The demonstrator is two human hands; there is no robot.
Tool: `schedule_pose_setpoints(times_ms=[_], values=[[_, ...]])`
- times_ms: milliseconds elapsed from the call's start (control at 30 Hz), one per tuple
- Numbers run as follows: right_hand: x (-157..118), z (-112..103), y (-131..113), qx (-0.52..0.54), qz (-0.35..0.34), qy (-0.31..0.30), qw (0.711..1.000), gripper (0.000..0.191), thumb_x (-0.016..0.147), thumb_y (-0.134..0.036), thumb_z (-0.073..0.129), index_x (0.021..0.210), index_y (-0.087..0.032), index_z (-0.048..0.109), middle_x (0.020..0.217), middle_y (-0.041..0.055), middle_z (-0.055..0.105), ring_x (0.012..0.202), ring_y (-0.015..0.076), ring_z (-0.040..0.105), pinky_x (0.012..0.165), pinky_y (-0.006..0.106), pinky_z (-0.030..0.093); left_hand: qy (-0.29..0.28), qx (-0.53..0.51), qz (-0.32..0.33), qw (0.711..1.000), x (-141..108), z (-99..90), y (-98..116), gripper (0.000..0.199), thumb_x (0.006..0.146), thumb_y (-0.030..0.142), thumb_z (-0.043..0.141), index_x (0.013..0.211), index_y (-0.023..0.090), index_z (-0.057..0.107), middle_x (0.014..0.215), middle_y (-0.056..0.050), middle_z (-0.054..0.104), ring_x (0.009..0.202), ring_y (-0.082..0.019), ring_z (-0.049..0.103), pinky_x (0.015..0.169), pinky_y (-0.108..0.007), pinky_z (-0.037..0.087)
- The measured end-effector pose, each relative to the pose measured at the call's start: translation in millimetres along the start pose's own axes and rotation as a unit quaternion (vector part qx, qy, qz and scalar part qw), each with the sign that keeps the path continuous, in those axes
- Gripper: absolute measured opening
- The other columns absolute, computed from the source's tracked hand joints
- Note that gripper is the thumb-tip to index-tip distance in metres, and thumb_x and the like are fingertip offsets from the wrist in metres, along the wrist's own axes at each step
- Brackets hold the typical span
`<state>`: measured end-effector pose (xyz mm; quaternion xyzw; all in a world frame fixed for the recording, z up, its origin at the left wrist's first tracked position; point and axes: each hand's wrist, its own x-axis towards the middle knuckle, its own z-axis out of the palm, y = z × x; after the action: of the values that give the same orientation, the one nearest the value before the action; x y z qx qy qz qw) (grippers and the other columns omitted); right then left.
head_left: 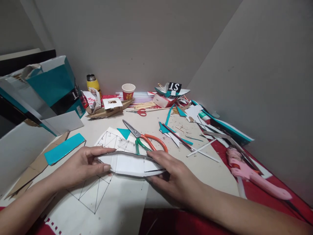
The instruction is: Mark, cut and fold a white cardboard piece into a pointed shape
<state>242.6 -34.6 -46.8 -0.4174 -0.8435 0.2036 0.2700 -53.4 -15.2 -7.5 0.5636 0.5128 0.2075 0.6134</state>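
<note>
Between my two hands is a boat-shaped cardboard piece [129, 164], white inside with dark edges. My left hand [84, 164] pinches its left tip between thumb and fingers. At the other end my right hand [171, 173] grips the right tip, fingers along the far side and thumb on the near side. Under it lies a paper sheet [117, 205] with a drawn pattern of black lines and dots. Just beyond the piece are large scissors [140, 133] with orange and green handles, blades spread. A teal triangle scrap [124, 133] rests beside the blades.
A pink glue gun [254, 179] lies at right near cut strips [202, 147]. Cardboard boats [110, 109], a paper cup [128, 92], small red scissors [141, 112] and a yellow bottle [93, 83] stand along the back. Large teal box pieces [53, 85] lean at left.
</note>
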Motion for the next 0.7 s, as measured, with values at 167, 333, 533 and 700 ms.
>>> schedule_pose_setpoints(times_ms=[167,333,533,700], values=[[-1.4,-0.3,2.7,0.021,-0.01,0.006,1.0,0.05,0.086,-0.027,0.062,0.131,-0.004,0.057,0.124,0.0247,0.062,0.115,0.0311,0.061,0.093,0.048,0.054,0.009,-0.021,0.015,1.0,2.2,0.6,-3.0,0.048,0.075,0.032,0.078,0.12,0.021,0.066,0.091,-0.006,0.076,0.078,-0.019,0.069,0.069,-0.029,0.056],[2.8,-2.6,2.3,0.071,0.006,0.002,0.997,0.053,0.086,-0.035,0.067,0.128,-0.004,0.061,0.122,0.0246,0.065,0.113,0.031,0.063,0.094,0.045,0.055,0.027,-0.087,0.028,0.995,0.2,2.9,1.5,0.044,0.075,0.029,0.08,0.116,0.023,0.066,0.084,-0.003,0.074,0.069,-0.017,0.071,0.064,-0.026,0.057],[4.9,-1.4,1.2,0.121,0.0,0.044,0.992,0.05,0.087,-0.032,0.067,0.129,-0.006,0.06,0.122,0.0225,0.066,0.111,0.0274,0.066,0.092,0.038,0.056,0.056,-0.18,0.086,0.978,3.3,6.6,-4.8,0.032,0.077,0.026,0.079,0.103,0.025,0.06,0.064,0.005,0.068,0.061,-0.014,0.069,0.062,-0.023,0.057],[5.5,2.8,2.7,0.153,0.028,0.066,0.986,0.045,0.083,-0.027,0.071,0.126,-0.015,0.065,0.121,0.0162,0.068,0.11,0.0252,0.066,0.095,0.038,0.054,0.135,-0.199,0.092,0.966,4.2,7.0,-2.6,0.034,0.073,0.029,0.083,0.104,0.022,0.07,0.068,0.003,0.068,0.066,-0.01,0.067,0.068,-0.018,0.056]])
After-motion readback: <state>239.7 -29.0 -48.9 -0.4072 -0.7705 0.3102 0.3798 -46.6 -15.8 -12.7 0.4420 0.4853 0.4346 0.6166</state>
